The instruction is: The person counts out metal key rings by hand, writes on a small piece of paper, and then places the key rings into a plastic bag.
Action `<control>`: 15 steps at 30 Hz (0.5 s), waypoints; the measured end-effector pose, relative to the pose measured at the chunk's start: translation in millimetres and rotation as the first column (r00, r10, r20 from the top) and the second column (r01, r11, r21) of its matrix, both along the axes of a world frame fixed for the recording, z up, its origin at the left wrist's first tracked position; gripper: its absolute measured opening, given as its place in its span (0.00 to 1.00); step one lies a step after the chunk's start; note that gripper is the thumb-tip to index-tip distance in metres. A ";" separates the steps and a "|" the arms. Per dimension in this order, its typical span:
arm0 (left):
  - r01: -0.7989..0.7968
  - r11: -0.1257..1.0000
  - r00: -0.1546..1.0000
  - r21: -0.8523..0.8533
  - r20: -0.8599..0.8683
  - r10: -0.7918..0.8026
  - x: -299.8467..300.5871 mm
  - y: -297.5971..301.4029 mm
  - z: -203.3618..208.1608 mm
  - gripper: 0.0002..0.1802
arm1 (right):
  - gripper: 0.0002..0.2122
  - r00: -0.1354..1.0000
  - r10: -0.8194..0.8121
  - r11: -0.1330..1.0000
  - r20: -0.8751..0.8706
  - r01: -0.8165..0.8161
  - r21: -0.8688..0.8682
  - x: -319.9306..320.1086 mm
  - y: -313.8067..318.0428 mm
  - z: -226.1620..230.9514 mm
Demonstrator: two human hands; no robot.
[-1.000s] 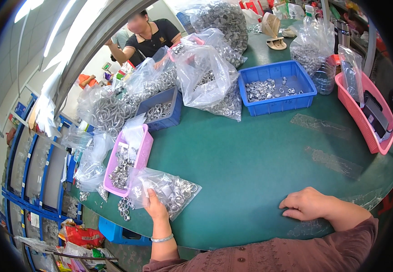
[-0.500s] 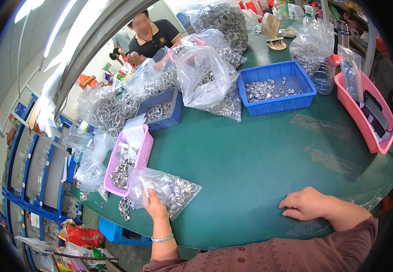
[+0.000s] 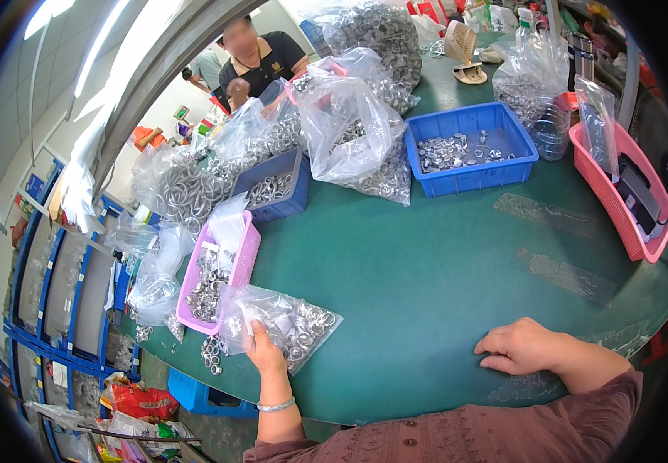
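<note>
The left hand (image 3: pixel 267 353) grips a clear bag of metal rings (image 3: pixel 303 332) near its lower edge, thumb on top, fingers hidden beneath; the right hand (image 3: pixel 521 347) rests on the green table (image 3: pixel 396 285), fingers curled (whether fully closed, I cannot tell); the bag lies on the table at the near end of a lilac basket (image 3: pixel 247 253) of small metal parts; beyond stand a grey-blue tray (image 3: pixel 288 207) and, farther right, a bright blue tray (image 3: pixel 473 184), both holding metal pieces; a person (image 3: pixel 261 71) is across the table.
</note>
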State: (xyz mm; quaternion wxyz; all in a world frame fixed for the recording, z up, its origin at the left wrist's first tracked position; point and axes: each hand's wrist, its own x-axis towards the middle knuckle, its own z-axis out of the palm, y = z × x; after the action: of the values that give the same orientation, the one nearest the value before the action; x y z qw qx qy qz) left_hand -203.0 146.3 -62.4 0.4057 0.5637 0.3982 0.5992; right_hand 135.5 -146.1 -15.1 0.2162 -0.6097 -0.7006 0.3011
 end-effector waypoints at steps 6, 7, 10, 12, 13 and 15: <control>0.004 1.000 1.000 -0.030 0.001 -0.004 -1.8 0.4 -0.7 0.22 | 0.10 1.000 -0.001 1.000 0.002 0.001 0.009 -0.1 -0.1 -0.7; 0.004 1.000 1.000 -0.030 0.001 -0.004 -1.9 0.3 -0.8 0.22 | 0.10 1.000 -0.001 1.000 0.005 0.001 0.015 -0.2 -0.2 -0.7; 0.001 1.000 1.000 -0.028 0.002 -0.001 0.4 -0.1 0.5 0.22 | 0.10 1.000 -0.002 1.000 0.007 0.002 0.011 -0.5 -0.1 -1.2; -0.002 1.000 1.000 -0.007 0.003 0.002 3.8 -2.8 4.3 0.21 | 0.10 1.000 -0.003 1.000 0.008 0.003 0.011 -0.5 -0.3 -1.3; -0.003 1.000 1.000 -0.007 0.003 0.003 2.7 -2.4 3.5 0.21 | 0.10 1.000 -0.004 1.000 0.008 0.004 0.013 -0.5 -0.3 -1.3; 0.012 1.000 1.000 -0.008 -0.010 -0.012 -1.0 -0.6 0.7 0.21 | 0.10 1.000 -0.001 1.000 0.008 0.000 0.012 -0.5 -0.1 -1.3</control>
State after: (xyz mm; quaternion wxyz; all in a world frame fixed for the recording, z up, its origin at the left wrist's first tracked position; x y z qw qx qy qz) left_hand -204.0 145.7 -61.7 0.4095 0.5674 0.3993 0.5924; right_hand 135.1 -146.2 -16.4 0.2173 -0.6098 -0.7030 0.2946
